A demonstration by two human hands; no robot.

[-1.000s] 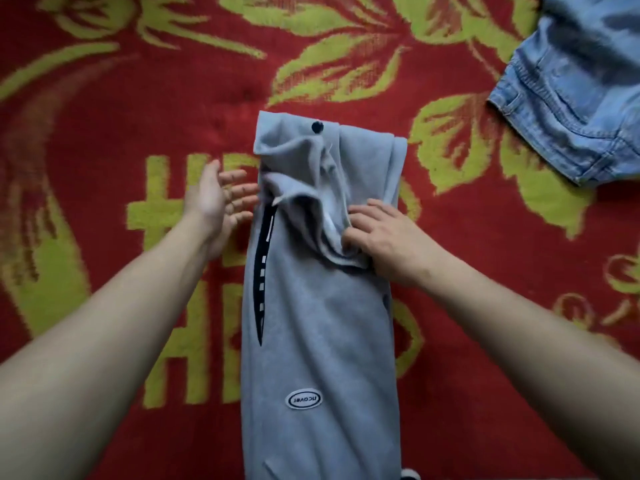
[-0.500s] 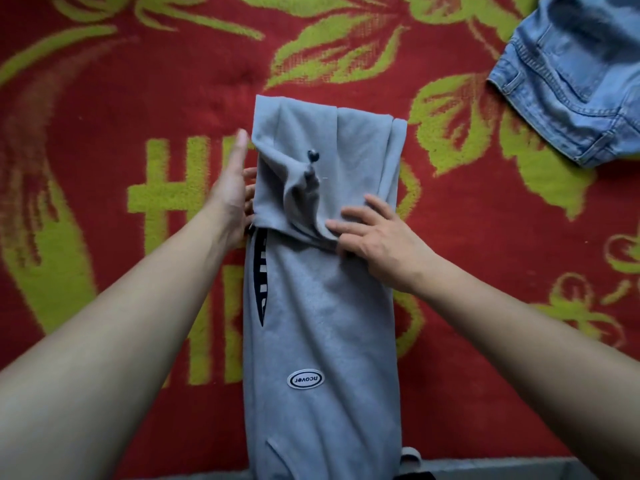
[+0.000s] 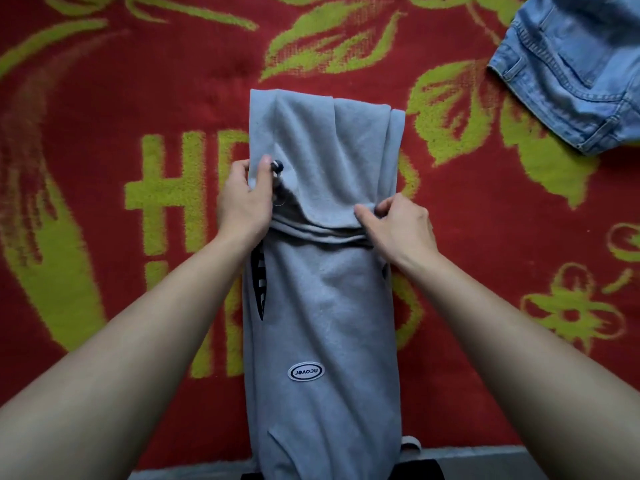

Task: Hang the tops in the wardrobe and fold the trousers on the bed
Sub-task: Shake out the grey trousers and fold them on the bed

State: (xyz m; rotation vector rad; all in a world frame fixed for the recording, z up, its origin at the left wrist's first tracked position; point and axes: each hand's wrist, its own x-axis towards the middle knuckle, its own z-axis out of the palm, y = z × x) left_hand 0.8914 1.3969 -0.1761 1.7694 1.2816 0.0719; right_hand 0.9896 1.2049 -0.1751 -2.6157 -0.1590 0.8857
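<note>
Grey sweat trousers (image 3: 322,306) lie lengthwise on the bed's red and green blanket (image 3: 104,116), their far end folded back toward me. A white oval label and a black striped side stripe show on them. My left hand (image 3: 244,199) grips the left edge of the folded flap, next to a dark cord stopper (image 3: 277,165). My right hand (image 3: 398,226) pinches the flap's lower right edge between thumb and fingers. The near end of the trousers hangs over the bed's front edge.
Light blue jeans (image 3: 571,71) lie crumpled at the far right corner of the blanket. The bed's front edge (image 3: 485,459) runs along the bottom of the view.
Both hands have taken hold of the folded flap: the left went from open beside the trousers to gripping the left edge, the right from pressing flat to pinching. The flap now lies flatter.
</note>
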